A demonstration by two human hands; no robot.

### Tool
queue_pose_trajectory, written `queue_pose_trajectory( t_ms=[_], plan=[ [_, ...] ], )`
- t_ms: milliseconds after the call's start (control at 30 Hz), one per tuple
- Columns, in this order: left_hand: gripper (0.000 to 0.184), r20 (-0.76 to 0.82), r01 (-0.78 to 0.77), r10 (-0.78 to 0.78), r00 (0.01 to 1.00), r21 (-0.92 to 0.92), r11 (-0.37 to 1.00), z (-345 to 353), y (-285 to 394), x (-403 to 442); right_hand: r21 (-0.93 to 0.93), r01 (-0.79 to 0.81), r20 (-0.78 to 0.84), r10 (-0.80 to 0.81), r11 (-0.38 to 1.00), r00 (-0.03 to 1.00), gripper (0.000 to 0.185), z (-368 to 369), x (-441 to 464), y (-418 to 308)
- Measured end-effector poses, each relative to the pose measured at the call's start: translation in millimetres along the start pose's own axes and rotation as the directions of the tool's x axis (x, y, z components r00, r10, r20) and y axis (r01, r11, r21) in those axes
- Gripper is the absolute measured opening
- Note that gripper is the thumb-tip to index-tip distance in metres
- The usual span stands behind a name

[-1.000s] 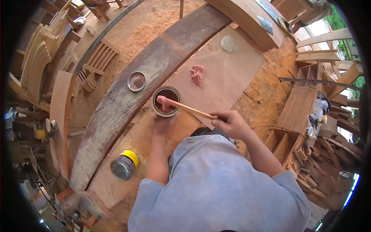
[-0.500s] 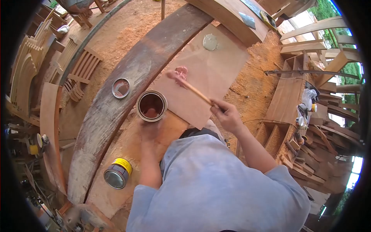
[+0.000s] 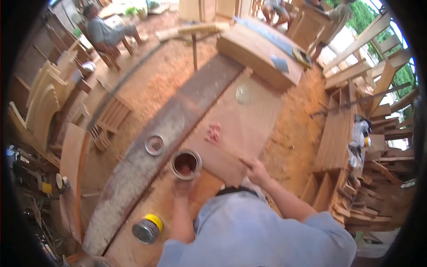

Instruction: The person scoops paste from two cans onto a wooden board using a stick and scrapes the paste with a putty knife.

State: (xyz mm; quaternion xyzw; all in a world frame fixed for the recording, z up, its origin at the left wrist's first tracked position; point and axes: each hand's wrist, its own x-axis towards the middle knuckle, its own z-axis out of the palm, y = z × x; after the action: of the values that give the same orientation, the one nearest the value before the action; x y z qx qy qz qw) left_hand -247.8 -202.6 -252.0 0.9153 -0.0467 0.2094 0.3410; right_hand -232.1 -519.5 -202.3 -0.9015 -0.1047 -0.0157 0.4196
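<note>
My left hand (image 3: pixel 181 187) is closed around an open round can (image 3: pixel 187 165) with reddish-brown contents. My right hand (image 3: pixel 257 172) is closed at the near right edge of a flat brown board (image 3: pixel 253 120). The wooden stick it gripped earlier is smeared by motion and hard to make out. Pink paste (image 3: pixel 213 132) lies on the board, with a pale, glossy patch (image 3: pixel 243 94) farther up. Left of the can, a round lid (image 3: pixel 155 145) with reddish residue rests on a long curved wooden piece (image 3: pixel 147 178). A yellow-banded can (image 3: pixel 147 229) stands near my left forearm.
A thick wooden block (image 3: pixel 253 53) bounds the board's far end. Stacked timber (image 3: pixel 382 147) and a compartmented wooden frame (image 3: pixel 331 142) are at right. Slatted wooden parts (image 3: pixel 114 115) lie at left on the sawdust-covered ground. A seated person (image 3: pixel 106 33) and other people are farther off.
My view has tilted up, bringing people into sight and shifting the workpieces lower in the frame. The stick, clearly visible over the pink paste before, is now blurred. My left hand keeps the can.
</note>
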Motion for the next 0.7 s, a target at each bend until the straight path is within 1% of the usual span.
queue_pose_trajectory(
  t_ms=[33,100,133,200,233,300,333,367,400,433,467,500,533,567,600,633,667,700],
  plan=[
    [0.061,-0.03,0.1,-0.104,0.994,-0.113,0.989,7,-5,-3,0.016,-0.011,-0.005,0.011,1.0,1.0,0.033,2,1,3],
    [0.058,0.146,0.293,-0.273,0.951,-0.145,0.945,-21,31,14,0.004,-0.161,0.087,0.161,0.987,0.983,0.032,-7,3,-9],
    [0.058,0.135,0.273,-0.254,0.958,-0.146,0.951,-19,30,15,0.009,-0.15,0.069,0.149,0.989,0.986,0.032,-6,5,-8],
    [0.05,0.031,0.248,-0.249,0.968,-0.267,0.931,-13,27,17,0.03,-0.124,0.061,0.122,0.992,0.991,0.031,-6,4,-6],
    [0.05,0.032,0.232,-0.233,0.972,-0.272,0.934,-16,33,22,0.03,-0.124,0.043,0.122,0.992,0.992,0.031,-4,4,-3],
    [0.038,-0.071,0.094,-0.11,0.991,-0.199,0.975,-26,51,28,0.017,-0.103,0.055,0.102,0.995,0.993,0.03,-1,2,6],
    [0.038,-0.068,0.087,-0.103,0.992,-0.203,0.975,-24,55,23,0.016,-0.106,0.047,0.105,0.994,0.993,0.03,-4,2,4],
    [0.031,-0.103,0.058,-0.053,0.993,0.048,0.997,-21,57,10,0.006,-0.14,0.112,0.138,0.99,0.984,0.032,-8,4,-2],
    [0.024,-0.129,0.036,0.003,0.992,0.297,0.954,-18,59,-4,-0.005,-0.171,0.178,0.169,0.985,0.969,0.033,-11,7,-4],
    [0.024,-0.132,0.031,0.009,0.991,0.298,0.954,-12,56,-21,-0.003,-0.167,0.173,0.165,0.986,0.971,0.033,-12,10,-1],
    [0.019,0.028,0.05,-0.053,0.998,0.095,0.994,-6,51,-42,0.011,-0.138,0.174,0.135,0.99,0.976,0.033,-9,10,4],
    [0.016,0.2,0.109,-0.086,0.976,-0.104,0.989,-1,52,-56,0.023,-0.113,0.18,0.107,0.993,0.978,0.033,-6,8,9],
    [0.017,0.215,0.077,-0.027,0.976,-0.228,0.971,-2,69,-47,0.029,-0.119,0.187,0.111,0.992,0.976,0.033,-4,8,11],
    [0.019,0.221,0.049,0.031,0.975,-0.347,0.937,1,84,-32,0.083,-0.1,0.172,0.085,0.991,0.981,0.032,-2,10,16],
    [0.023,0.166,-0.086,0.155,0.974,-0.362,0.928,13,86,-23,0.137,-0.081,0.155,0.059,0.987,0.986,0.031,-3,15,17],
    [0.027,0.11,-0.215,0.274,0.955,-0.373,0.903,19,94,-4,0.131,-0.129,0.167,0.107,0.983,0.98,0.03,-11,26,12],
    [0.038,0.32,-0.27,0.303,0.898,-0.145,0.952,21,94,8,0.121,-0.21,0.215,0.181,0.97,0.96,0.029,-17,23,8],
    [0.047,0.311,-0.225,0.26,0.914,-0.145,0.964,39,88,3,0.148,-0.213,0.202,0.182,0.966,0.962,0.026,-17,25,11]
  ],
)
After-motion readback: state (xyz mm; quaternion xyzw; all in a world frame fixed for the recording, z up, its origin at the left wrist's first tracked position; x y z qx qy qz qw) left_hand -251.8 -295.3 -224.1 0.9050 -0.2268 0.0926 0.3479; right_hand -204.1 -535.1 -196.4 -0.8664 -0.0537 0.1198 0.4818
